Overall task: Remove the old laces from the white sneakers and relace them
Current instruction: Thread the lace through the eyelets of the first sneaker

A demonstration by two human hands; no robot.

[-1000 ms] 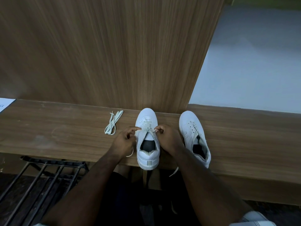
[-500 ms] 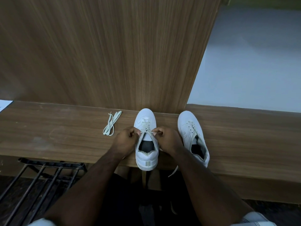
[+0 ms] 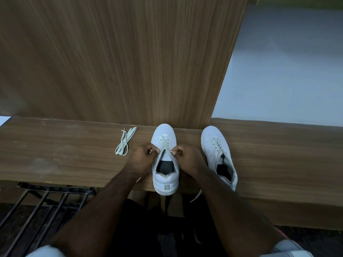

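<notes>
Wooden bench (image 3: 74, 160): both hands pinch sneaker (image 3: 165, 164) lace (image 3: 165, 145).

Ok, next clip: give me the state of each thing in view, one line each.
Left hand: pinching the lace at the middle sneaker.
Right hand: pinching the lace's other side.
Middle sneaker: upright on the bench, laced over the front eyelets.
Right sneaker: on the bench, upper eyelets empty.
Loose lace: bundled on the bench, untouched.

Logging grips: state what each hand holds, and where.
Left hand and right hand each pinch the lace of the middle sneaker near its upper eyelets.
</notes>
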